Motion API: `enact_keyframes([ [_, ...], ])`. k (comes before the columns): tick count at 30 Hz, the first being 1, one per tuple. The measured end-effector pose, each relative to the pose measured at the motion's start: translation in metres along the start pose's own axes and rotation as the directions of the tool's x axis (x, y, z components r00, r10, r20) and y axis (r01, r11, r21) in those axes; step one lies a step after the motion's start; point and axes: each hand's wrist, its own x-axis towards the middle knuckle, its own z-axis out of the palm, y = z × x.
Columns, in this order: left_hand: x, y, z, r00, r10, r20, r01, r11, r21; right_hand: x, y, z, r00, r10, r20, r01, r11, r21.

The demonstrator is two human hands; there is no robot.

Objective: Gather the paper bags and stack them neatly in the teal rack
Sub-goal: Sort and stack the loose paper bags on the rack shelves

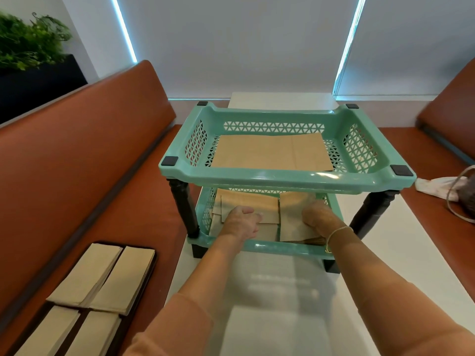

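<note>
Paper bags (pixel 250 205), flat brown kraft, lie in loose overlapping piles on the lower tier of the teal rack (pixel 285 179). My left hand (pixel 240 222) rests half-curled on the left pile; whether it grips, I cannot tell. My right hand (pixel 317 217) clasps a thick stack (pixel 295 227) beneath its fingers. I judge the piles could skew or snag the front rim.

Single head-worn wide-angle view, forward and down, close over the teal rack (pixel 282 176) on the white table (pixel 282 291).
</note>
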Motion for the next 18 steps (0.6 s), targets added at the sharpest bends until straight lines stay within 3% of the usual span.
enact_keyframes([
  [8,0.002,-0.001,0.004,1.0,-0.002,-0.002,0.003,1.0,0.031,-0.004,-0.003,0.015,0.994,0.108,0.015,-0.108,0.994,0.007],
  [18,0.002,0.001,0.004,1.0,-0.02,-0.021,0.021,0.999,0.049,-0.001,-0.003,0.031,0.995,0.054,-0.088,-0.061,0.995,-0.082],
])
